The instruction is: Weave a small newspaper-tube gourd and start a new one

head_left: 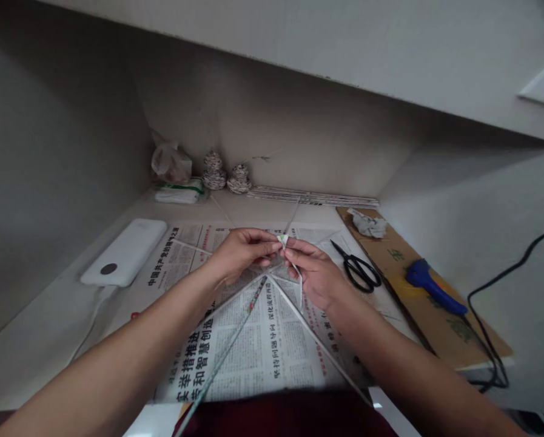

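Note:
In the head view, several thin rolled-paper sticks [299, 312] spread out like spokes from a crossing point beneath my hands. One greenish stick [235, 340] with a floral patch runs towards me. My left hand [247, 252] is closed, thumb and forefinger pinching a small white and green folded paper end [282, 240]. From the other side, my right hand [315, 267] pinches the same paper end, also closed. A thin bent paper stick hangs down beside its fingers. My fingers partly hide the crossing of the sticks.
Newspaper [248, 376] covers the table. On the right lie black scissors [361, 272], cardboard [453, 334], a blue glue gun [435, 288] with its cable and a crumpled cloth [367, 223]. A white power bank [126, 252] lies left. Behind stand two woven gourds [214, 173] near spare paper sticks [317, 196].

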A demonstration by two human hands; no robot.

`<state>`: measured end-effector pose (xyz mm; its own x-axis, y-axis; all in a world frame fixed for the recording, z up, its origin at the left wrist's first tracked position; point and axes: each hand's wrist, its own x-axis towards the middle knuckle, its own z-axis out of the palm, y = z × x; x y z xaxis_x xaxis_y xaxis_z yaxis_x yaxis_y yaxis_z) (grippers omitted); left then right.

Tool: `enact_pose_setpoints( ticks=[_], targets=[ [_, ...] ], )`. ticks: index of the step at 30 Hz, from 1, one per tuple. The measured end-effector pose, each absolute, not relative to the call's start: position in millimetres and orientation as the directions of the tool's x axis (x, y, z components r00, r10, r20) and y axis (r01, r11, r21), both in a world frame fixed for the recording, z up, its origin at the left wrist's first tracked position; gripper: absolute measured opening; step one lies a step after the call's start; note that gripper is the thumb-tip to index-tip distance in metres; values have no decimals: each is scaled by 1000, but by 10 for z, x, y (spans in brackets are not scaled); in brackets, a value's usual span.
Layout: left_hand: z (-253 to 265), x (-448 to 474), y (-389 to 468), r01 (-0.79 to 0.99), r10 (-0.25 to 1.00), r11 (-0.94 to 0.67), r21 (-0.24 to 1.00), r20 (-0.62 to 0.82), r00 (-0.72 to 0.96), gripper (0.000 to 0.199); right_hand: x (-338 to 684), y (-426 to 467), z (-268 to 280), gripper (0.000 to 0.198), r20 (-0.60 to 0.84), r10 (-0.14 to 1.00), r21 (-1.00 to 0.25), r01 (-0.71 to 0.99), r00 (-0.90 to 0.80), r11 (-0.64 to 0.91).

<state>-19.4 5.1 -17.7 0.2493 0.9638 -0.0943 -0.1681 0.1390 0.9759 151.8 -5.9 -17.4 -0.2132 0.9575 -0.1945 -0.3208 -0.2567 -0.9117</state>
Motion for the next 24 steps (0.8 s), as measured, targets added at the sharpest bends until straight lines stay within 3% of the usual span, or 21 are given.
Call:
enact_pose_setpoints(
  ticks=[8,17,24],
  targets=[
    [-159,-113,13,-160,984,113,981,-88,155,32,1394,-149,-261,31,-61,986,-934,-340,-158,-112],
    [-159,-47,-42,-213,976,141,967,-100,193,28,1460,-102,-196,21,154,986,-987,-50,-67,151],
    [-108,-37,-74,-269,947,239,933,-162,279,31,1610,-71,-109,22,-6,1000,-957,-289,-2,-7]
  ],
)
